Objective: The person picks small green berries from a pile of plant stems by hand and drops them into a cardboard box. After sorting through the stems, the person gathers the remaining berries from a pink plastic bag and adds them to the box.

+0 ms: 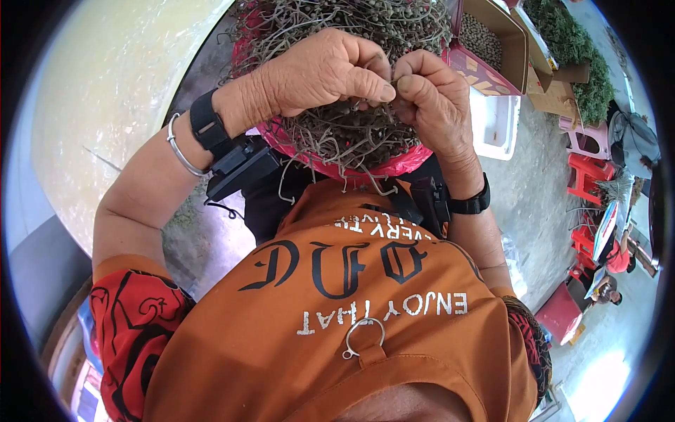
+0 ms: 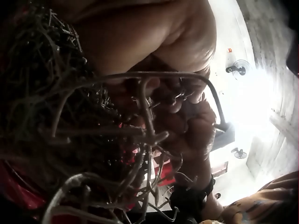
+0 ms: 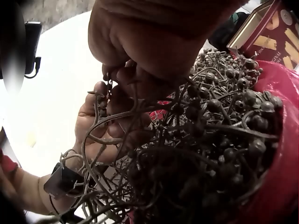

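Note:
Both hands meet over a heap of dried, greyish-brown stems [image 1: 351, 133] with small round pods, piled in a pink plastic bag [image 1: 309, 156]. My left hand [image 1: 330, 74] pinches a thin podded stem between thumb and curled fingers. Right beside it, my right hand [image 1: 436, 98] pinches at the same spot, its fingertips almost touching the left thumb. In the right wrist view small dark pods [image 3: 103, 108] hang between the fingertips. Round pods [image 3: 256, 148] on curling stalks fill the bag there. Loose stems cross in front of the hands in the left wrist view, partly hiding the fingertips.
A cardboard box [image 1: 510, 39] of small round pods stands at the upper right, above a white tray [image 1: 500, 119]. A pale round table [image 1: 91, 105] lies on the left. Red stools [image 1: 585, 176] and a green plant heap [image 1: 587, 63] stand farther right.

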`<state>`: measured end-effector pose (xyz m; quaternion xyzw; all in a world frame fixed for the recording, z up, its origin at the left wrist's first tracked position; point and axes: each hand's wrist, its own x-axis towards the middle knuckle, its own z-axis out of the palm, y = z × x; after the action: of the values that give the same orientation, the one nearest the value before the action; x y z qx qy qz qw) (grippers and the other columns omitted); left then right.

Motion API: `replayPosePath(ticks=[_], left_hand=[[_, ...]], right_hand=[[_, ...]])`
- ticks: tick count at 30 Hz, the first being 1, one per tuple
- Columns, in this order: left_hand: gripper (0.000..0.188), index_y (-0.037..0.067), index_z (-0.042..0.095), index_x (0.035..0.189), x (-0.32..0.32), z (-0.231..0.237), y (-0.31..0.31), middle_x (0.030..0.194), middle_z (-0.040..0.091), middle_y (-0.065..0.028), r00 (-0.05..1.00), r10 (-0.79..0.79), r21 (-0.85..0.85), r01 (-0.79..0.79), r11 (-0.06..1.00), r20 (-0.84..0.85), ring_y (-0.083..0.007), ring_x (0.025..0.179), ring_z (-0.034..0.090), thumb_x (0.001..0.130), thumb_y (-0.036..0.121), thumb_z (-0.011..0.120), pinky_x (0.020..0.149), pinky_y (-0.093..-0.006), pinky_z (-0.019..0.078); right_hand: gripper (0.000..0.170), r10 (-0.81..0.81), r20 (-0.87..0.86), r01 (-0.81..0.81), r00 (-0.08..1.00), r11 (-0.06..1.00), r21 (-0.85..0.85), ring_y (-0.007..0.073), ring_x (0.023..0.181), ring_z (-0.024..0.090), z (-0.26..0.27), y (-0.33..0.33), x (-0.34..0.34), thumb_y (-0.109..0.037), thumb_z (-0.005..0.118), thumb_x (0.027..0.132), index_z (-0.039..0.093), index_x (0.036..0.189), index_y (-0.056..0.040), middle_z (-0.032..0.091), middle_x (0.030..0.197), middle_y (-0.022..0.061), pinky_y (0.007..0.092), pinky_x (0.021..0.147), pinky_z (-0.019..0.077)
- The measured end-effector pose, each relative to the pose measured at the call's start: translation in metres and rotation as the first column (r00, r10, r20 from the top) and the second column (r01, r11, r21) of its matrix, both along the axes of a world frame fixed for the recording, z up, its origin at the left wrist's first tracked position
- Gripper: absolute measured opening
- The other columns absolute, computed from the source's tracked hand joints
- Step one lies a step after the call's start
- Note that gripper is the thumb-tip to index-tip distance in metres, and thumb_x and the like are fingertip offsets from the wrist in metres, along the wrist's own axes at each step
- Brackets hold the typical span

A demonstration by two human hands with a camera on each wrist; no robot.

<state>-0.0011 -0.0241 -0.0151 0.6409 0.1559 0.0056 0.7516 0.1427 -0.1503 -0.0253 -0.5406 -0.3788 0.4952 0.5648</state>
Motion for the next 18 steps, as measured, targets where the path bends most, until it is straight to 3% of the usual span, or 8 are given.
replayPosePath(ticks=[5,8,9,12,16,17,18], left_hand=[[0.011,0.001,0.062,0.078,-0.004,0.004,0.002,0.069,0.058,0.0013,0.996,-0.086,0.090,0.083,0.993,0.036,-0.0068,0.064,0.052,0.076,0.011,0.067,0.061,-0.0202,0.0420],[0.011,0.001,0.063,0.076,-0.004,-0.002,0.003,0.069,0.059,0.0014,0.971,-0.185,0.113,0.169,0.979,0.149,-0.0059,0.063,0.051,0.075,0.010,0.069,0.060,-0.0199,0.0420],[0.011,0.001,0.063,0.076,-0.006,-0.003,0.003,0.069,0.059,0.0014,0.971,-0.185,0.115,0.169,0.979,0.151,-0.0059,0.063,0.051,0.075,0.010,0.069,0.060,-0.0199,0.0420],[0.014,0.000,0.063,0.075,-0.005,-0.005,0.000,0.068,0.060,0.0003,0.993,-0.071,0.018,0.070,0.997,0.097,-0.0054,0.063,0.052,0.074,0.010,0.071,0.058,-0.0200,0.0421],[0.016,0.000,0.065,0.071,0.001,-0.001,-0.002,0.060,0.059,0.0006,0.996,0.077,0.098,-0.081,0.992,0.051,-0.0057,0.056,0.052,0.069,0.013,0.074,0.054,-0.0209,0.0427],[0.016,0.000,0.065,0.071,0.001,0.000,-0.002,0.060,0.059,0.0006,0.996,0.073,0.096,-0.078,0.992,0.050,-0.0057,0.056,0.052,0.069,0.013,0.074,0.054,-0.0209,0.0427],[0.017,0.001,0.064,0.070,0.001,0.003,-0.002,0.059,0.057,0.0014,0.999,0.034,0.197,-0.038,0.980,0.021,-0.0050,0.056,0.050,0.069,0.014,0.075,0.054,-0.0207,0.0416]], right_hand=[[0.017,0.143,-0.141,-0.140,0.980,0.990,0.029,0.0042,0.047,0.034,-0.002,-0.004,0.006,-0.019,0.056,0.086,0.052,0.082,-0.0025,0.045,0.061,-0.0006,0.0182,0.041,0.0282],[0.021,0.300,-0.529,-0.164,0.793,0.943,0.289,0.0048,0.045,0.032,-0.004,-0.001,0.012,-0.022,0.056,0.086,0.051,0.081,-0.0027,0.043,0.059,0.0003,0.0177,0.040,0.0276],[0.021,0.301,-0.528,-0.165,0.794,0.943,0.290,0.0048,0.045,0.032,-0.002,0.000,0.012,-0.022,0.056,0.086,0.051,0.081,-0.0027,0.043,0.059,0.0003,0.0177,0.040,0.0276],[0.027,0.066,-0.584,-0.005,0.809,0.994,0.105,0.0056,0.046,0.032,0.007,0.002,0.016,-0.028,0.058,0.086,0.051,0.081,-0.0031,0.041,0.059,0.0002,0.0172,0.039,0.0269],[0.033,0.101,-0.448,-0.091,0.888,0.995,0.044,0.0048,0.051,0.037,-0.002,-0.002,0.022,-0.036,0.061,0.084,0.052,0.081,-0.0041,0.043,0.059,-0.0008,0.0170,0.039,0.0269],[0.033,0.097,-0.449,-0.087,0.888,0.995,0.042,0.0048,0.051,0.037,-0.004,-0.003,0.022,-0.036,0.061,0.084,0.052,0.081,-0.0041,0.043,0.059,-0.0008,0.0170,0.039,0.0269],[0.034,0.117,-0.356,-0.127,0.927,0.992,-0.006,0.0046,0.052,0.038,-0.003,-0.004,0.020,-0.037,0.062,0.083,0.052,0.080,-0.0045,0.044,0.059,-0.0012,0.0172,0.039,0.0270]])
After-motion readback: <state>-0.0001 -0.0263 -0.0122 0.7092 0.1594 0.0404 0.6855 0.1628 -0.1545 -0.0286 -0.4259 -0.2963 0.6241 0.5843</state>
